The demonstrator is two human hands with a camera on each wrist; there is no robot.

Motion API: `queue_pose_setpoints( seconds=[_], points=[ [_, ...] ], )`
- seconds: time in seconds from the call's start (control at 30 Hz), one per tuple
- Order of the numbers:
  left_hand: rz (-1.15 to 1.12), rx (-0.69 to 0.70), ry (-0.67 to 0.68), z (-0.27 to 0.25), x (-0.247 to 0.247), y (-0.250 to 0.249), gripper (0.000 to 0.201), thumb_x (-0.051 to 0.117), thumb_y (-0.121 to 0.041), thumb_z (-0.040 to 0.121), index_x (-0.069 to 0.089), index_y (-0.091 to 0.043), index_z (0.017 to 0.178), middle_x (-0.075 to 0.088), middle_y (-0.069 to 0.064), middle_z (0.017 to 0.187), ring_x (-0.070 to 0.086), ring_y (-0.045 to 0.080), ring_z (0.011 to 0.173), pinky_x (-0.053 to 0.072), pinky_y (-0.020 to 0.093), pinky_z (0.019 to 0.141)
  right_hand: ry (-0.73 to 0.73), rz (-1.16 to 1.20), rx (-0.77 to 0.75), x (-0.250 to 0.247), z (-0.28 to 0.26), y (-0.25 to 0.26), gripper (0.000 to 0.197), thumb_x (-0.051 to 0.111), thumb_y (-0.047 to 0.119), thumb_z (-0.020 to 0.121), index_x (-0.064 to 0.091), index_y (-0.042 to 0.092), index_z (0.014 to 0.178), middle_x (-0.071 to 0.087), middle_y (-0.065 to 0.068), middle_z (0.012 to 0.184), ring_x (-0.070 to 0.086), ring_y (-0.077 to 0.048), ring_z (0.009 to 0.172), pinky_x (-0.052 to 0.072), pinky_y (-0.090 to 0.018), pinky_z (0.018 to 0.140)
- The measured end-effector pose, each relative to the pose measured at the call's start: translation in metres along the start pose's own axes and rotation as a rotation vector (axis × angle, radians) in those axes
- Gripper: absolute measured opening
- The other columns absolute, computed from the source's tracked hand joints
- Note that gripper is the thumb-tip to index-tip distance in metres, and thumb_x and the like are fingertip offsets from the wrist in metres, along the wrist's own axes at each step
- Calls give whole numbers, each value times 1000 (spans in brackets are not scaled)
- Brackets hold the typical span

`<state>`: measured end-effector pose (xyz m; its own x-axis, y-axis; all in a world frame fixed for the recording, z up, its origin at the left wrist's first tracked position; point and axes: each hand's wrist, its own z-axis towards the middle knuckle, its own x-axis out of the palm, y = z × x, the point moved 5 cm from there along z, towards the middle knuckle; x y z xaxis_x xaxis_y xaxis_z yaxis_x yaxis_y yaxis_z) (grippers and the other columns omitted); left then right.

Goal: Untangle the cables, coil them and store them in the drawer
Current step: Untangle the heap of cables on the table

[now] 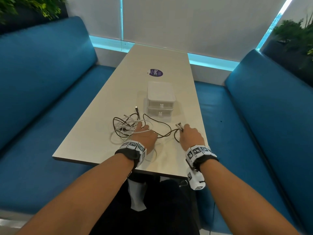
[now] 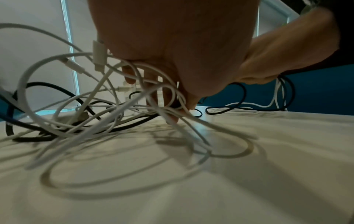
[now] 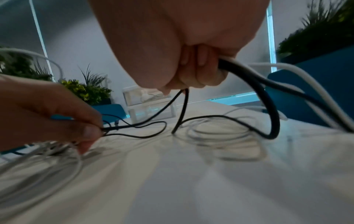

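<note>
Table (image 1: 105, 92): pale top, long and narrow, set between two blue benches (image 1: 40, 92).
Cable tangle (image 1: 126, 128): white and dark leads heaped together on the near half of the table, just in front-left of the drawer unit; which lead is which inside the heap is hard to follow.
Left hand (image 1: 144, 135): laid on the right edge of the tangle, fingers (image 2: 168, 97) reaching down with white loops threaded round and between them — from the left wrist view they look only part-curled, so whether they truly clamp a lead or just press on it I cannot tell.
Right hand (image 1: 192, 135): fist-like, fingers curled tight round a dark cable (image 3: 268, 97) with a white one beside it; a plug end (image 1: 179, 125) sticks out past the knuckles.
Dark cable run: snakes from the right hand across the table to the tangle under the left hand.
Drawer unit (image 1: 160, 100): small white two-drawer box, both drawers closed, beyond the cables and apart from both hands.
Hidden: palms of both hands in the head view; far part of the tangle behind the left hand.
Sticker (image 1: 155, 72): purple round — text too small to read surely.
</note>
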<state>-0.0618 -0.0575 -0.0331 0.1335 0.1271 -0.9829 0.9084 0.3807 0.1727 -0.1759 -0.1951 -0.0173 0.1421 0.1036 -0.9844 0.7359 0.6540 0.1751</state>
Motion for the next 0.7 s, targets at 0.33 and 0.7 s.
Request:
queue_pose_setpoints(
  seconds=[0.33,0.7],
  points=[
    [-83,-13,37,-3,-9,-7,27,44,-10,93,61,-29,102,66,-7,103,48,22,117,16,53,113,247,354,-209,36,-14,44,20,48,27,101,61,13,103,68,-13,103,61,-33,97,38,-32,71],
    [-57,-21,-32,-6,2,2,21,43,-25,101,64,-27,103,66,-5,103,48,24,118,16,55,111,253,121,-254,28,-12,28,19,51,41,96,64,27,100,67,-4,96,63,-26,88,50,-36,75]
  ],
)
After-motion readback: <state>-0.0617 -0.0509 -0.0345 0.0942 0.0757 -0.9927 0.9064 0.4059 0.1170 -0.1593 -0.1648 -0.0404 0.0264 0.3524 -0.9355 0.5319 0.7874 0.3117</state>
